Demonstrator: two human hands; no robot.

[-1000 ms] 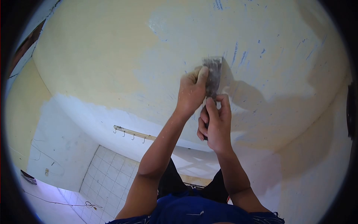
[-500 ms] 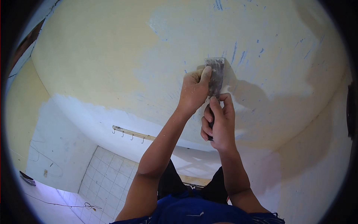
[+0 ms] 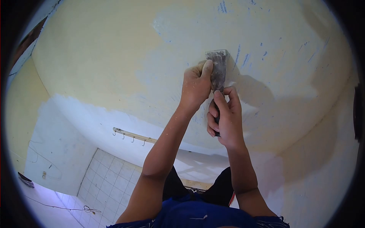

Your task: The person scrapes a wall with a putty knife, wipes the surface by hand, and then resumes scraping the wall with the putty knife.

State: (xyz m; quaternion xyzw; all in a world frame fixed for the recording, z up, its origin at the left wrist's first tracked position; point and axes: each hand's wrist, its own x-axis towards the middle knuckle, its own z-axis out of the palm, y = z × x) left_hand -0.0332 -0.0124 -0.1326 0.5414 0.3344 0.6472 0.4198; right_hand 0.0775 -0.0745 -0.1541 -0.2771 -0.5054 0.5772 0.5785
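Note:
A worn putty knife point(image 3: 218, 72) with a grey, smeared blade is held upright against the painted wall point(image 3: 114, 60). My right hand point(image 3: 228, 114) is wrapped round its dark handle. My left hand point(image 3: 197, 81) pinches the left edge of the blade, thumb on the near face and fingers mostly hidden behind. The top edge of the blade meets the wall, just left of several blue streaks point(image 3: 245, 59). Pale dust coats my left thumb and knuckles.
A wooden rail with metal hooks point(image 3: 133, 134) is fixed low on the wall. Pale tiles point(image 3: 108, 173) show at lower left, near a wall socket point(image 3: 44, 174) and a loose cable point(image 3: 72, 209). A dark object point(image 3: 357, 114) stands at the right edge.
Both hands and the putty knife have moved a little up the wall and slightly left. The grip of each hand looks the same.

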